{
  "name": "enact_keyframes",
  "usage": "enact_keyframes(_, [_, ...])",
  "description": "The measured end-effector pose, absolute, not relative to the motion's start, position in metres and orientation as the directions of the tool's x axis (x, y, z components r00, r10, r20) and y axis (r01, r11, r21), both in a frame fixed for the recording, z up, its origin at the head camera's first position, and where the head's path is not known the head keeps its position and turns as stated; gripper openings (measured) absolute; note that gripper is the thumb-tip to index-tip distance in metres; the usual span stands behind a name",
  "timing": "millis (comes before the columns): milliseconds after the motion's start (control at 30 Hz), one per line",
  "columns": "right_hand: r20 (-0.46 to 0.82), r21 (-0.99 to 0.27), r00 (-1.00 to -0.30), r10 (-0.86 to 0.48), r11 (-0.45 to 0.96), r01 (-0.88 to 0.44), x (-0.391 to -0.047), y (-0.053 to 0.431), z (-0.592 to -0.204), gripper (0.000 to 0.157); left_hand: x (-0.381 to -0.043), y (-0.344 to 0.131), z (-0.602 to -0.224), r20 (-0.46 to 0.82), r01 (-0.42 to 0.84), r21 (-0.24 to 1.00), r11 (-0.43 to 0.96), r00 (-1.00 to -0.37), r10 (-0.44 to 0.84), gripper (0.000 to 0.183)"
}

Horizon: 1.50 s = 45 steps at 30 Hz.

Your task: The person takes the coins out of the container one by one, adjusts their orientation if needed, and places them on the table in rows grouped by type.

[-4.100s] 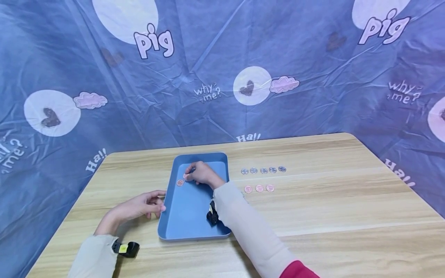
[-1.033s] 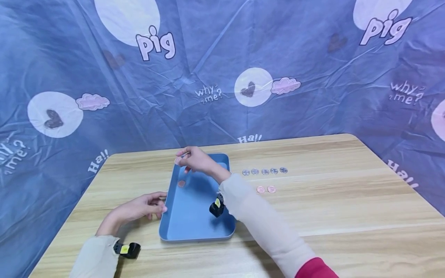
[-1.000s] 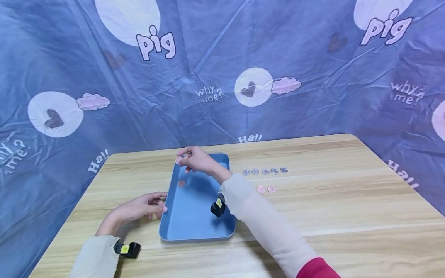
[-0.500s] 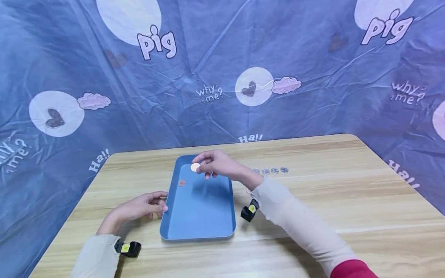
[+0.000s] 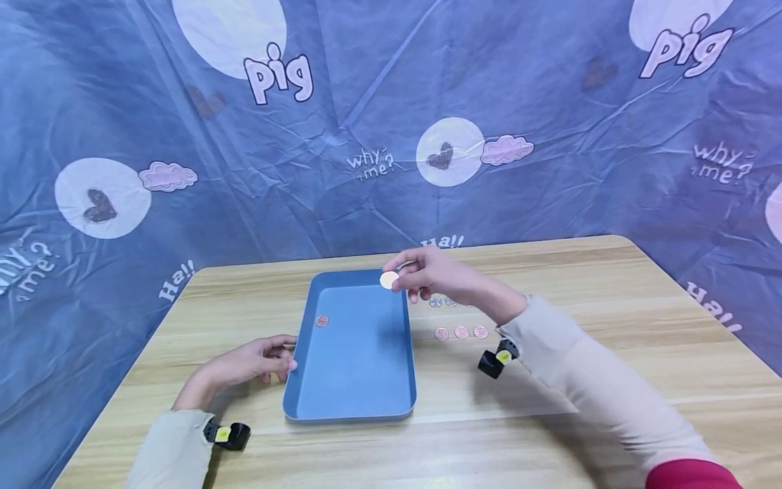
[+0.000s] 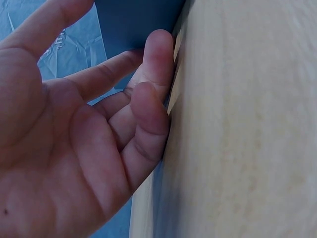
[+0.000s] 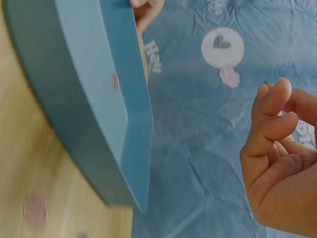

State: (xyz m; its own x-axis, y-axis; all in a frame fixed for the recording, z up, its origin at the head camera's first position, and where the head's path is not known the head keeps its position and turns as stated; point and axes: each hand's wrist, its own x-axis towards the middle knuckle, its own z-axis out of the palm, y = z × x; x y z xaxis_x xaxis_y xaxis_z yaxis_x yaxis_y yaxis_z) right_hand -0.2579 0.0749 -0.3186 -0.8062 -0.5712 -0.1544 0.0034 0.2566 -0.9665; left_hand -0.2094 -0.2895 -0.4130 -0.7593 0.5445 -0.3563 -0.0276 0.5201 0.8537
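My right hand point(image 5: 442, 275) pinches a coin point(image 5: 389, 280) between thumb and fingertips, its face shining pale in the light, above the far right rim of a blue tray point(image 5: 348, 380). In the right wrist view only a sliver of this coin point(image 7: 266, 83) shows at the fingertips. A single copper coin point(image 5: 322, 320) lies inside the tray near its left wall. At the tray's left side, my left hand point(image 5: 253, 360) rests on the wooden table with loosely bent fingers. Its thumb and fingertips are right at the outer wall of the tray point(image 6: 133, 25).
Three copper coins point(image 5: 461, 332) lie in a row right of the tray. Behind them is a row of silver coins point(image 5: 436, 302), partly hidden by my right hand. A blue printed cloth point(image 5: 342, 217) hangs behind the table point(image 5: 550, 421).
My right hand has picked up one of two coins in the tray, raised it to the far left corner, then carried it right to the opposite rim. My left hand has stayed put.
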Motion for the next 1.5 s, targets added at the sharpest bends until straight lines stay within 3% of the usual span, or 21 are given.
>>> enact_keyframes(533, [-0.079,-0.964,-0.889,-0.451,0.26,-0.047,-0.252,0.166,-0.303,0.031,-0.21,-0.29,-0.414,-0.355,-0.011,0.848,0.53,-0.755,0.551,0.072])
enact_keyframes(967, [-0.172,-0.938,-0.897,-0.406,0.346,0.024,-0.247,0.221,-0.339,0.027,-0.209,-0.29,-0.414,-0.357,-0.017,0.846,0.533,-0.759,0.544,0.072])
enact_keyframes(1267, [-0.256,-0.908,-0.885,-0.39,0.411,0.082,-0.242,0.245,-0.373,0.031,-0.208,-0.29,-0.414,-0.36,-0.018,0.842,0.54,-0.763,0.537,0.072])
enact_keyframes(1500, [-0.296,-0.88,-0.871,-0.392,0.467,0.089,-0.237,0.248,-0.396,0.043,-0.208,-0.289,-0.413,-0.365,-0.023,0.84,0.542,-0.764,0.532,0.071])
